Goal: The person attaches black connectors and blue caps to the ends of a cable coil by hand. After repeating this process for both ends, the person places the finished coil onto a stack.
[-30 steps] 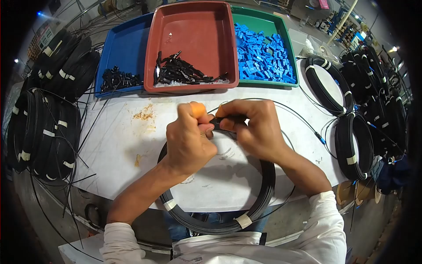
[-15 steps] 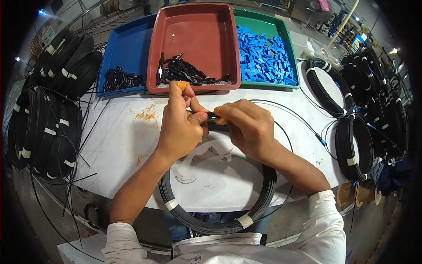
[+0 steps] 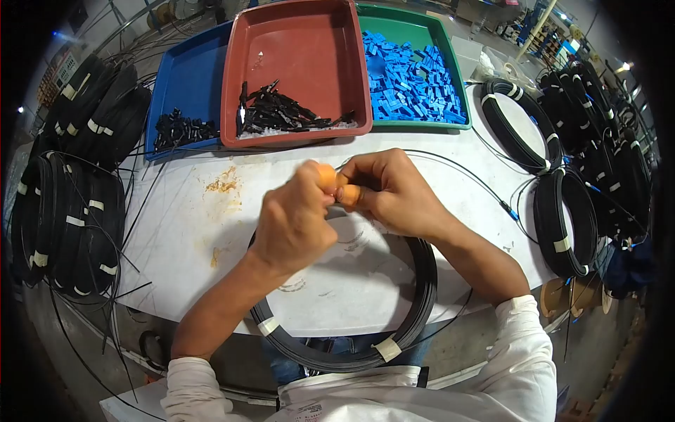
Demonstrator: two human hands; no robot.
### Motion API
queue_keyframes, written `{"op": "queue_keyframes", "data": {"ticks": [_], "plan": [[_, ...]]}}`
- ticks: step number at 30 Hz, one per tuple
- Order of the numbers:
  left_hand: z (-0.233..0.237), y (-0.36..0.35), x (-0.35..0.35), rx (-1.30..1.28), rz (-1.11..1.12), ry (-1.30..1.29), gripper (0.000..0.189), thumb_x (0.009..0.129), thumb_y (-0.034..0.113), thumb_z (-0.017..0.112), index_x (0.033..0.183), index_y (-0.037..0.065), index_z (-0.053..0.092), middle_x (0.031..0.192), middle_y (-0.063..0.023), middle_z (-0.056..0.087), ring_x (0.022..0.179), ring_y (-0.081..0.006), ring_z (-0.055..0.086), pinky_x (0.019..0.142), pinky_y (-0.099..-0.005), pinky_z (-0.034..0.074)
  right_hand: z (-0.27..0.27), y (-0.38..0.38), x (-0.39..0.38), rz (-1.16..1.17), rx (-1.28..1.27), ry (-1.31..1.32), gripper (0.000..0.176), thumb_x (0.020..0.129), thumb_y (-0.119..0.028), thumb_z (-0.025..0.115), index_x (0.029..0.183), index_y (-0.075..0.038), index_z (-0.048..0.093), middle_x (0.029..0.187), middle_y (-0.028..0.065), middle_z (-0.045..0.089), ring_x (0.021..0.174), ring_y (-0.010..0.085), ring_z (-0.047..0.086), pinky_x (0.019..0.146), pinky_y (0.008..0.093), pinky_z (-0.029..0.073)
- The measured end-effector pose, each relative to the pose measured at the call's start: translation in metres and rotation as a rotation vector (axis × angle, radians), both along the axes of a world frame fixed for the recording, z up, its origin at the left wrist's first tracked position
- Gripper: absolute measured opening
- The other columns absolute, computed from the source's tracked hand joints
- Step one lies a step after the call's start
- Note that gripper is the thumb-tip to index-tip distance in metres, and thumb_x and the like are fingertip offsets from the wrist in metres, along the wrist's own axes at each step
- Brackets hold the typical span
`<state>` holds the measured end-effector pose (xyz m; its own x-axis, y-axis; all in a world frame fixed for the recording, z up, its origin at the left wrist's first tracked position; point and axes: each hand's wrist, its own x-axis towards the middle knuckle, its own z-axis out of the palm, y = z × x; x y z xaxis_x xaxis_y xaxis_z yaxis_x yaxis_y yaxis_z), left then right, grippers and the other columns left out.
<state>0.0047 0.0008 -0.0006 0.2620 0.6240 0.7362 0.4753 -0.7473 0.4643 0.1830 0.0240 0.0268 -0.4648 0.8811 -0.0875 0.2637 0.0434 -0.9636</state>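
Note:
My left hand (image 3: 295, 218) and my right hand (image 3: 397, 193) meet above the far side of a coil of black cable (image 3: 425, 281). Fingers of both hands are closed and pressed together at the tips, with orange coverings on some of them. Whatever they grip is small and hidden between the fingertips; the left hand is slightly blurred. The coil, bound with pale tape (image 3: 387, 349), lies partly on the white table (image 3: 232, 302) and overhangs its front edge. From behind my right hand a thin black cable (image 3: 457, 167) runs right to a blue-tipped connector (image 3: 509, 210).
Along the back stand a blue tray (image 3: 190, 77) with small black parts, a red tray (image 3: 295, 56) with longer black pieces, and a green tray (image 3: 453, 77) full of blue clips. Taped cable coils (image 3: 555, 225) lie at right; more coils (image 3: 60, 218) hang at left.
My left hand has turned over, its raised fingers now curled in against the right hand's fingertips. The small black piece seen between them is now hidden. The view has shifted slightly.

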Motion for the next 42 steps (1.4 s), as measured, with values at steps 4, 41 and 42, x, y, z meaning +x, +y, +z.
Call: {"op": "queue_keyframes", "data": {"ticks": [4,41,42], "plan": [[-0.002,0.017,-0.01,-0.276,-0.042,-0.19,0.041,0.076,-0.023,0.048,0.101,0.005,0.032,0.074,-0.0106,0.056,0.055,-0.0131,0.057,0.048,-0.0255,0.048,-0.006,-0.001,-0.005,-0.057,0.35,0.031,0.013,0.078,0.003,0.072,0.089,0.002,0.066,0.075,0.008,0.068,0.062,0.0143,0.061,0.056,0.0279,0.048],[-0.011,0.005,-0.007,-0.632,-0.133,-0.408,0.041,0.079,-0.022,0.042,0.103,0.01,0.032,0.08,-0.0014,0.043,0.061,-0.006,0.047,0.047,-0.0199,0.041,-0.014,-0.006,-0.006,-0.076,1.179,-0.275,0.032,0.057,0.003,0.069,0.089,-0.001,0.069,0.076,0.0121,0.069,0.063,0.0249,0.065,0.054,0.0346,0.05],[-0.012,0.005,-0.007,-0.579,-0.107,-0.302,0.039,0.078,-0.021,0.043,0.102,0.01,0.033,0.08,-0.0012,0.044,0.063,-0.0061,0.048,0.048,-0.0202,0.042,-0.009,-0.007,-0.008,-0.097,0.85,-0.214,0.026,0.061,0.004,0.069,0.087,0.0,0.07,0.074,0.0151,0.069,0.062,0.0269,0.066,0.056,0.035,0.051]]}}
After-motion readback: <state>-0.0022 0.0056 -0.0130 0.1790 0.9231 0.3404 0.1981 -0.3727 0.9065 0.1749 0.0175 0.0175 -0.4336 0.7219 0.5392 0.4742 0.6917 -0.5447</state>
